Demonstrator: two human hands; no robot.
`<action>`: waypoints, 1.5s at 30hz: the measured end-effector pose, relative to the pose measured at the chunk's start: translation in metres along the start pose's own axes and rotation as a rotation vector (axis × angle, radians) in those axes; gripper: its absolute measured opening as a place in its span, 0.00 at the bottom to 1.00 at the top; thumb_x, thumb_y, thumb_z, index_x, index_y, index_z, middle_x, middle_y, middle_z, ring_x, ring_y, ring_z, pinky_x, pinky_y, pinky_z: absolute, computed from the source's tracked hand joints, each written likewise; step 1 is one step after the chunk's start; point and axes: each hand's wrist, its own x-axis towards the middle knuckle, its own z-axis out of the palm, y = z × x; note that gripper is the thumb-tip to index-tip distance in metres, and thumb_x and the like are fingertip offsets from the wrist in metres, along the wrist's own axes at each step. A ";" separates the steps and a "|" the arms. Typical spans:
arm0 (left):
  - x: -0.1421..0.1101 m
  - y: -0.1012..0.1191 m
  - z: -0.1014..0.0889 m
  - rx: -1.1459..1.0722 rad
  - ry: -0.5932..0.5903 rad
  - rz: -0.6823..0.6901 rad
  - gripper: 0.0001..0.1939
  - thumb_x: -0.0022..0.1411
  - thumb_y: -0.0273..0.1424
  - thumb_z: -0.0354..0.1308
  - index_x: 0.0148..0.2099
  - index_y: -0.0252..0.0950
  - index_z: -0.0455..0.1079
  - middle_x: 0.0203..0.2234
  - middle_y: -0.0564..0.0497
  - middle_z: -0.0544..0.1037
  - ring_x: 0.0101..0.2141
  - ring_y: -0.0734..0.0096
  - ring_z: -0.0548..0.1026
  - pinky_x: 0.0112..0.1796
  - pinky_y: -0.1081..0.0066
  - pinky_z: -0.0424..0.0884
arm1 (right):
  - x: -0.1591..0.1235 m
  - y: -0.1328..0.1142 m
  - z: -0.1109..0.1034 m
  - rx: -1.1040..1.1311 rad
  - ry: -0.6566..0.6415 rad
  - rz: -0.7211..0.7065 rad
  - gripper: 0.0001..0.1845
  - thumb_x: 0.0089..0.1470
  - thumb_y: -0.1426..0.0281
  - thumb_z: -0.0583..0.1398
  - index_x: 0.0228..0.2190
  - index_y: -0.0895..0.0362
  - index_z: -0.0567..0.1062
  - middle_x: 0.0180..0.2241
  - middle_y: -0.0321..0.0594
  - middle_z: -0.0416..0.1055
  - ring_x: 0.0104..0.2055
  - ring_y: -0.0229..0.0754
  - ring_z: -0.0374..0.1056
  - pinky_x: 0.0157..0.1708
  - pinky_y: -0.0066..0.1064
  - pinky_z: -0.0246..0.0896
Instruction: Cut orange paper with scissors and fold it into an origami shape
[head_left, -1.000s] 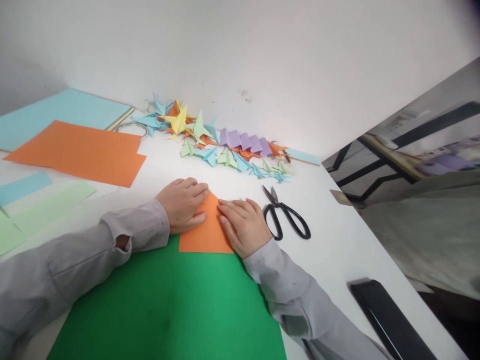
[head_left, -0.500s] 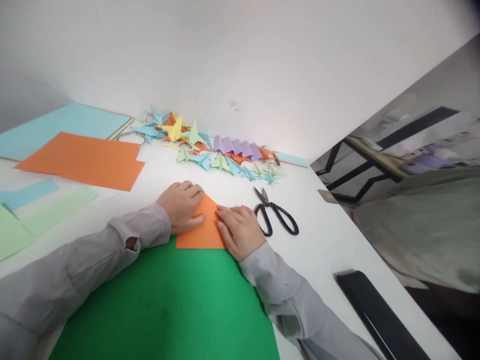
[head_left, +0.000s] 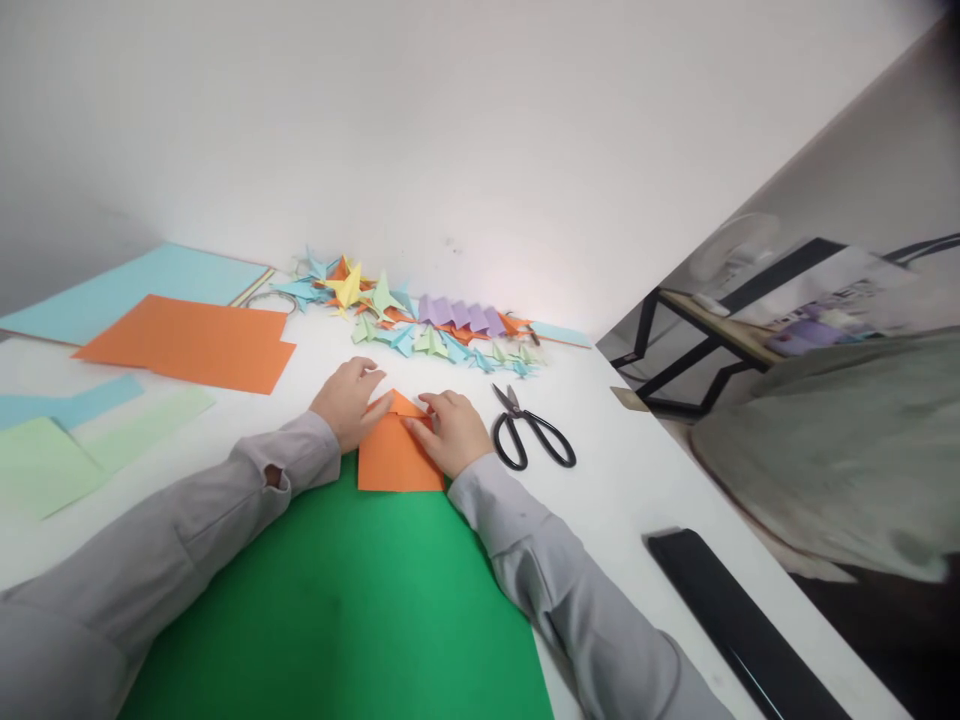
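Observation:
A small orange sheet of paper lies over the far end of a green board or sheet. Its far end forms a small pointed flap with a crease line across it. At the flap's left side, my left hand grips the paper with the thumb, its other fingers curled above. My right hand holds the right side, thumb on top and fingers bent near the flap's right corner. A pair of scissors with black handles lies slightly open to the right of my right hand.
Folded paper shapes in several colours line the wall. Larger orange paper, blue sheets and light green pieces lie left. A long black object sits near the right table edge. Beyond it is grey-green fabric.
The view has tilted and shifted. Both hands lay flatter on the orange paper before; now their fingers are bent and raised, and the far end shows a creased flap.

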 end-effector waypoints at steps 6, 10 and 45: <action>-0.002 0.003 0.005 0.041 0.004 -0.196 0.14 0.53 0.39 0.53 0.30 0.33 0.71 0.35 0.42 0.71 0.39 0.57 0.69 0.40 0.56 0.67 | 0.007 -0.007 0.006 0.024 -0.010 0.102 0.17 0.48 0.62 0.59 0.38 0.60 0.74 0.33 0.46 0.67 0.37 0.45 0.63 0.40 0.36 0.59; -0.001 0.009 0.005 -0.270 0.000 -0.281 0.08 0.48 0.34 0.57 0.29 0.35 0.68 0.34 0.45 0.73 0.38 0.60 0.71 0.40 0.58 0.68 | 0.006 -0.006 0.005 0.239 0.015 0.132 0.21 0.43 0.61 0.61 0.38 0.61 0.73 0.32 0.45 0.68 0.34 0.43 0.63 0.37 0.36 0.60; 0.009 0.015 -0.009 -1.219 -0.439 -0.516 0.10 0.42 0.33 0.62 0.24 0.30 0.68 0.16 0.55 0.71 0.20 0.79 0.66 0.23 0.77 0.60 | 0.005 -0.006 0.002 1.322 -0.088 0.497 0.10 0.35 0.65 0.64 0.16 0.59 0.71 0.11 0.29 0.60 0.13 0.29 0.52 0.14 0.24 0.42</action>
